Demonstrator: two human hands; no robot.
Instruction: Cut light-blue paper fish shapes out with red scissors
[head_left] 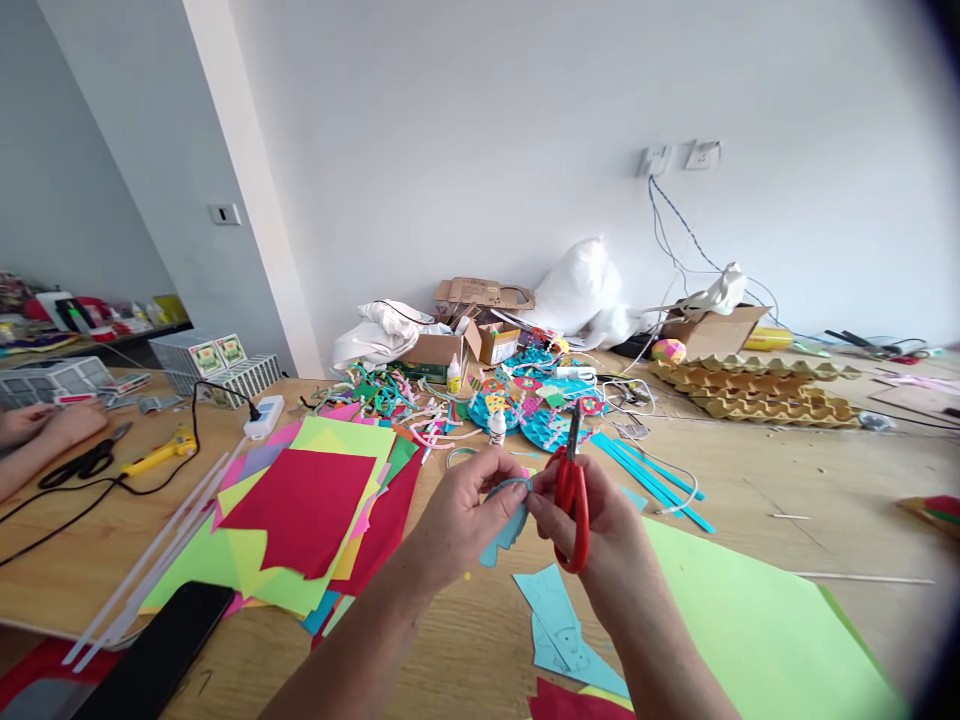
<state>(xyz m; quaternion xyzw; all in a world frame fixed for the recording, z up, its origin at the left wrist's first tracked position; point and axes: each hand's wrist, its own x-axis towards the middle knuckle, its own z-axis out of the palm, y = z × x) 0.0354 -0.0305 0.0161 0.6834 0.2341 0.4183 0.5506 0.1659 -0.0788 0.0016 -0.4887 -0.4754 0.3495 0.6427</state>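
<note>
My left hand (478, 507) pinches a cut piece of light blue paper (504, 540) between thumb and fingers. In my right hand (600, 520) are red-handled scissors (572, 505), blades pointing up and away from the paper. The thumb and a finger of that hand meet at the paper's edge, close to my left fingertips. Below my hands lies a light blue paper scrap (559, 625) with pencil lines drawn on it. A small white bottle (497, 427) stands just beyond my left hand.
Stacked coloured paper (315, 500) and a black phone (169, 650) lie at left. A yellow glue gun (161, 452) rests near another person's hands (71, 422). Light green paper (750, 610) lies at right, egg trays (750, 390) behind it. Craft scraps (382, 392) and boxes fill the back.
</note>
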